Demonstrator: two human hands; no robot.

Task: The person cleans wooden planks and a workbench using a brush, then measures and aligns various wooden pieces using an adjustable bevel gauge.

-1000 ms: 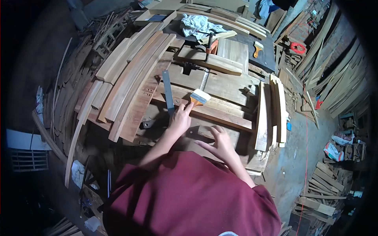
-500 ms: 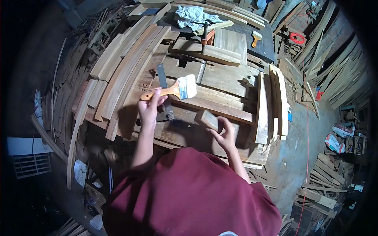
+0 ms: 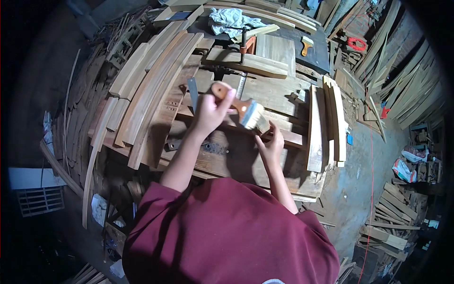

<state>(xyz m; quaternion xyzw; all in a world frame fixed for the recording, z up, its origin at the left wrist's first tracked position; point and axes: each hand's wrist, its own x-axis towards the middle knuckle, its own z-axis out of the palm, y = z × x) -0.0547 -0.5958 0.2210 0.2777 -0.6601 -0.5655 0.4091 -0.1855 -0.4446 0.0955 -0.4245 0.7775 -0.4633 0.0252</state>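
My left hand is closed around the wooden handle of a wide paintbrush. The bristles point down to the right and reach a small wooden block. That block is pinched in my right hand and partly hidden behind the brush and fingers; whether the bristles press on it, I cannot tell. Both hands are above the front of a wooden workbench. Just behind my left hand, a metal square lies on the bench, partly covered.
Long curved boards line the left side, and shorter pieces stand at the right edge. Further back are a clamp on a thick board, a crumpled cloth and a second brush. Wood stacks lie on the floor.
My left hand has swung right and turned the paintbrush so its bristles tilt down toward the wooden block. My right hand has raised the block slightly toward the brush.
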